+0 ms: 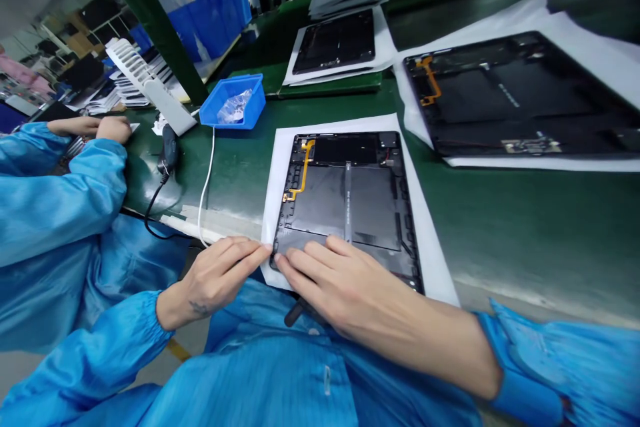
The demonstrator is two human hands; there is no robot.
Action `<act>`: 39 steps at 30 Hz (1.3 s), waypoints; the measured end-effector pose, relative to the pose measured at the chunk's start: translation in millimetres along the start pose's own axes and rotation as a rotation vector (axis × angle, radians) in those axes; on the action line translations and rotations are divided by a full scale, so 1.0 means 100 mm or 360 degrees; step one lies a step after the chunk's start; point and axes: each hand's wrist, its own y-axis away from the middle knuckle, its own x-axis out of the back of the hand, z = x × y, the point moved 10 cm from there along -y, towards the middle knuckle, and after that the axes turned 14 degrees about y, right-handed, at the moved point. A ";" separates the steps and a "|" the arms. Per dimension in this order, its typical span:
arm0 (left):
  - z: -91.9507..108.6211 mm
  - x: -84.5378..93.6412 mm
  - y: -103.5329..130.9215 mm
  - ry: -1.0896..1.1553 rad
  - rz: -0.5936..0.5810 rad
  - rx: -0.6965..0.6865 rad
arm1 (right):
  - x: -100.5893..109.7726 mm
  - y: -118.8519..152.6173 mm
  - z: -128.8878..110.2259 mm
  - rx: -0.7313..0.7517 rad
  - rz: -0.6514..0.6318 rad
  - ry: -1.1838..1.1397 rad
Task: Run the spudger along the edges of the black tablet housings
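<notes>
An opened tablet [347, 203], back cover off, lies on a white sheet of paper [425, 227] at the centre of the frame, on the green counter [500, 227]. Its lower edge is under the fingers of both hands. The right hand [345, 283] comes in from the lower right, palm down, fingers [310, 260] stretched flat and loose across the tablet's lower left part, gripping nothing. The left hand [215, 273] reaches in from the lower left, its fingers straight and together, tips touching the tablet's lower left corner; they too are unclenched. Both forearms wear blue sleeves, the right one pushed back.

A second tablet [520, 100] lies on paper in the upper right, a third [335, 40] at top centre. A blue bin [233, 101] sits left of centre, with a white cable [206, 173] beside it. At the left edge, another person's hands [95, 127] rest on the counter.
</notes>
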 end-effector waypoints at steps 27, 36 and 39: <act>-0.01 -0.01 -0.01 -0.0108 -0.0040 0.0005 | 0.08 0.01 0.04 -0.0043 0.0091 -0.0030; 0.01 -0.03 -0.03 -0.0062 -0.0086 -0.0036 | 0.04 0.01 0.03 -0.0048 0.0085 -0.0054; -0.11 0.07 -0.08 0.0175 0.0046 0.0173 | 0.07 0.01 0.07 -0.0093 0.0114 -0.0109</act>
